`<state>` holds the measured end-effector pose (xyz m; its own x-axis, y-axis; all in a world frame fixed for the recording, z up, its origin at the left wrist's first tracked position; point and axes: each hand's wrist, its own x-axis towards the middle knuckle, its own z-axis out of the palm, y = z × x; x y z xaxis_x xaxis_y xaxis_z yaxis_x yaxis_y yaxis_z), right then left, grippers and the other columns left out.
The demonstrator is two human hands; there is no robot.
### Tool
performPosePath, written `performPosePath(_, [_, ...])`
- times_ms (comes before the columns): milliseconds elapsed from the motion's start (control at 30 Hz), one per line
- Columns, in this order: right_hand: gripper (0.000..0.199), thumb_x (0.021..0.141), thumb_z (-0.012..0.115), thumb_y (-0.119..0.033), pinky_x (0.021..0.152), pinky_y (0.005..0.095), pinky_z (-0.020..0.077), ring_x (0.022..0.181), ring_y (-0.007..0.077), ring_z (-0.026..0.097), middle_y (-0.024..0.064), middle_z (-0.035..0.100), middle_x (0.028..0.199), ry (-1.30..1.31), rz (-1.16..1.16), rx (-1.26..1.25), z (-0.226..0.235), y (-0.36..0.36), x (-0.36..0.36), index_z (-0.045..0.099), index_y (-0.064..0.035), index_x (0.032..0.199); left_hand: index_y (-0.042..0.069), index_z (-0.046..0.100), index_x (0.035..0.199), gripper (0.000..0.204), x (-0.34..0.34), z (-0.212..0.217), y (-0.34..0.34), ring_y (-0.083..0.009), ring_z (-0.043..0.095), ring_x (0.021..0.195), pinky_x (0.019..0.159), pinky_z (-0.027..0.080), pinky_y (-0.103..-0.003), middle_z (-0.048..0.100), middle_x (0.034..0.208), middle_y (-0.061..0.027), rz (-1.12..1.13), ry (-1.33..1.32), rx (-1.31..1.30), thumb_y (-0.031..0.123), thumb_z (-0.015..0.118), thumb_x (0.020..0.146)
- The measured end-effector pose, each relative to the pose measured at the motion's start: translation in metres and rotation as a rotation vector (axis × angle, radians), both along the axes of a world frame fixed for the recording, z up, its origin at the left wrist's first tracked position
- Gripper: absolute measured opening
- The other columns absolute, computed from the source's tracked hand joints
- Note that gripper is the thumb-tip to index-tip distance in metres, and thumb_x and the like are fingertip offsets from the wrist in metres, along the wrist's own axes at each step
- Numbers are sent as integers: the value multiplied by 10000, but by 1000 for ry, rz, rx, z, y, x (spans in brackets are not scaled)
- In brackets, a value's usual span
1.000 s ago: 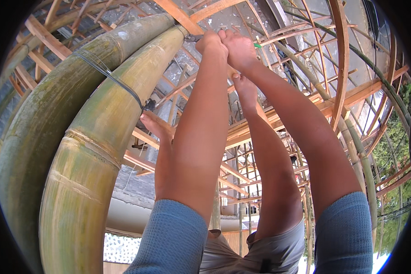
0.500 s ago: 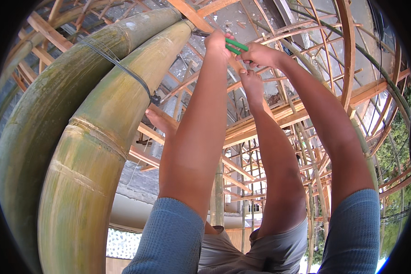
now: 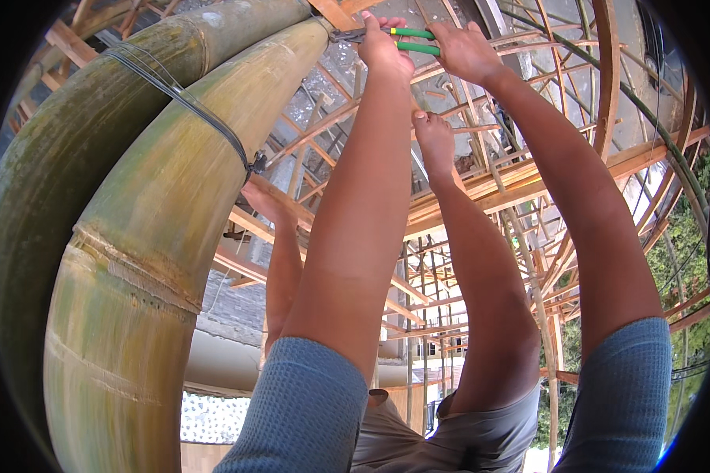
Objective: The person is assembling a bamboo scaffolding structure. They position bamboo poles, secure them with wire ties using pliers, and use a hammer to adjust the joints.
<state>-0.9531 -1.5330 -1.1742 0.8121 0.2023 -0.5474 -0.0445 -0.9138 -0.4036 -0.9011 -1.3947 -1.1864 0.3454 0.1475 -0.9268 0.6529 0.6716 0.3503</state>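
Note:
At the top of the view, my left hand (image 3: 382,52) is closed around the neck of green-handled pliers (image 3: 420,47). Its fingers partly hide the tool. The dark metal jaws stick out on the left side of that hand, close to the end of the lighter bamboo pole (image 3: 237,102) and a wooden strip (image 3: 333,11). My right hand (image 3: 467,54) grips the ends of the two handles, which stand slightly apart. What lies between the jaws is too small to tell.
A darker bamboo pole (image 3: 63,142) runs beside the lighter one, bound to it by black wire (image 3: 183,98) with a twisted end. My bare feet rest on timber, the right foot (image 3: 435,140) below my hands. Wooden lattice (image 3: 521,185) and poles spread beneath and to the right.
Both hands and the pliers have shifted up in the view, and the handles lie more level and further apart. My right hand has moved right. The bamboo poles appear lower and further left.

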Motion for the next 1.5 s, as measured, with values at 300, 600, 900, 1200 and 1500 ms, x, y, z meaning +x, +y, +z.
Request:
performPosePath(300, [472, 865, 526, -24, 852, 472, 457, 1034, 393, 611, 193, 595, 1148, 47, -172, 279, 38, 18, -19, 416, -109, 1315, 53, 435, 960, 400, 3, 12, 1, -213, 503, 628, 675, 497, -414, 469, 730, -46, 68, 79, 16, 441, 381, 1038])
performPosePath(600, [347, 780, 541, -4, 866, 322, 475, 995, 203, 618, 114, 636, 1054, 821, -658, 886, 99, 39, -46, 577, 3, 1125, -5, 273, 1417, 590, -22, 124, 9, -291, 484, 1117, 836, 508, -466, 414, 1273, -192, -812, 191, 109, 379, 473, 1017])
performPosePath(900, [631, 776, 484, 43, 811, 286, 469, 1050, 155, 574, 132, 621, 1162, 910, -520, 1075, 309, 32, -49, 518, -79, 1394, 37, 351, 1381, 580, -82, 313, 101, -243, 625, 1059, 906, 506, -373, 595, 1203, -167, -819, -364, -127, 497, 368, 1028])
performPosePath(1200, [579, 775, 517, -38, 817, 296, 463, 927, 174, 577, 112, 617, 1024, 700, -389, 906, 340, 45, -9, 555, -73, 1352, 49, 382, 1333, 514, -53, 339, 105, -276, 602, 1097, 977, 452, -442, 593, 1209, -203, -823, -328, -37, 474, 317, 1049])
performPosePath(1500, [638, 677, 513, -37, 743, 290, 495, 1012, 189, 598, 112, 586, 1096, 932, -460, 1004, 331, 38, 11, 575, -71, 1311, 17, 397, 1332, 559, -42, 337, 98, -234, 585, 1102, 919, 485, -388, 569, 1208, -163, -732, -290, -26, 488, 392, 1031])
